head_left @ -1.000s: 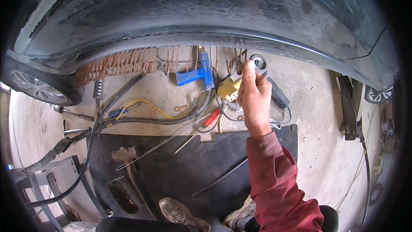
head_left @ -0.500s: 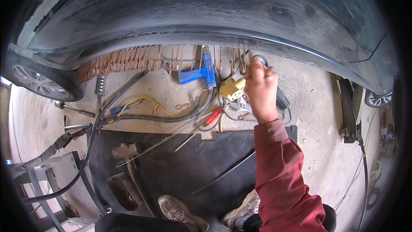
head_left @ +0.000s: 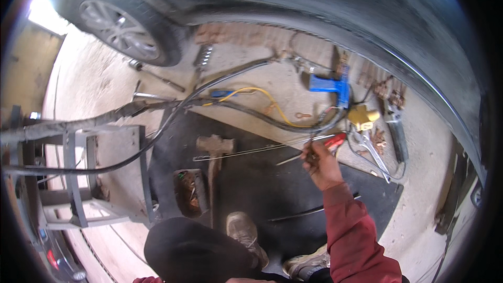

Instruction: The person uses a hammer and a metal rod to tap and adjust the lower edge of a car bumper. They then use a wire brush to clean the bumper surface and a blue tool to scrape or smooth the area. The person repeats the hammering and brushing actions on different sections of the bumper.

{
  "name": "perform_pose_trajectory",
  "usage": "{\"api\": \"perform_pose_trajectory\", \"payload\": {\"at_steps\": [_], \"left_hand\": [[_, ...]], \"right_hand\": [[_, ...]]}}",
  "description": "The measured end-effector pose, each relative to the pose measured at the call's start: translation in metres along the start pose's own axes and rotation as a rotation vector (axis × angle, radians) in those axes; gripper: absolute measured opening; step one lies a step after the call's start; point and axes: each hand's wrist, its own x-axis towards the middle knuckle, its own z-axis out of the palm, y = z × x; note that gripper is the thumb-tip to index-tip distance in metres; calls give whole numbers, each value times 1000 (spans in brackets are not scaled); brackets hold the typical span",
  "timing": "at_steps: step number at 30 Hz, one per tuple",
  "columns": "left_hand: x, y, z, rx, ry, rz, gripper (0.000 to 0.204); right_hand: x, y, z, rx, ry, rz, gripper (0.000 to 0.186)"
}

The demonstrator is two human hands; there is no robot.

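My right hand, in a red sleeve, is over the black mat with its fingers curled closed. A small dark piece seems to show at the fingertips, too blurred to name. Just beyond the hand lies a red-handled tool. Farther off stand a blue gun-shaped tool with a hose and a yellow object. A wrench lies to the right on the floor. Of my left hand only a sliver of skin shows at the lower edge; its fingers are hidden.
A dark car body fills the far side, with a row of copper-coloured pieces along its lower edge. A sledgehammer and a small box of bits lie on the mat. Thick black cables run left past a metal frame.
My right hand has come back from the car's lower edge toward me, over the mat. The view has swung left, bringing more of the wheel in. The wrench now shows fully.
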Motion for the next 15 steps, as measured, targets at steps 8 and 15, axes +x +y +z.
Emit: {"api": "perform_pose_trajectory", "payload": {"at_steps": [8, 15], "left_hand": [[-29, -2, -27, 32, 110, -29, 23], [-54, -7, -31, 22, 184, -70, 28]], "right_hand": [[-6, 171, 173, -108, -473, 526, 24], [-1, 255, 236, -463, -447, 550, 27]]}}
